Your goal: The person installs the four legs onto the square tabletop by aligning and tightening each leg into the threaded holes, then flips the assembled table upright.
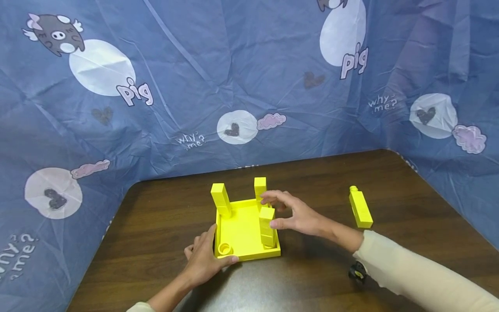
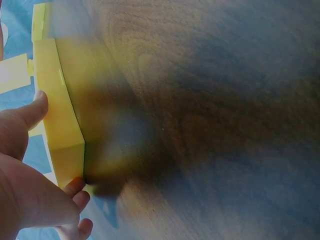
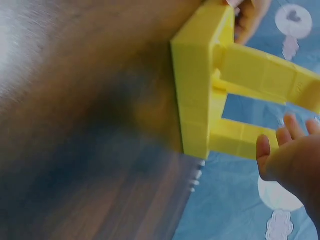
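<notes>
A yellow square tray-like base [image 1: 243, 229] lies on the table with its low rim upward. My left hand [image 1: 203, 259] grips its near left corner, thumb on the front wall and fingers at the left side. Beside the thumb, an empty round socket [image 1: 225, 248] shows in that corner. Yellow square posts stand at the far left [image 1: 221, 199], far right [image 1: 260, 188] and near right [image 1: 267, 227] corners. At the near right post, my right hand [image 1: 298, 215] has its thumb right at the post's side and its fingers spread loosely behind it, apart from it in the right wrist view [image 3: 295, 150].
Another yellow post [image 1: 360, 209] with a round knobbed end lies on the right of the brown wooden table [image 1: 163, 216]. A small black round object [image 1: 357, 272] shows by the right sleeve. Blue printed cloth [image 1: 175, 86] hangs behind the table.
</notes>
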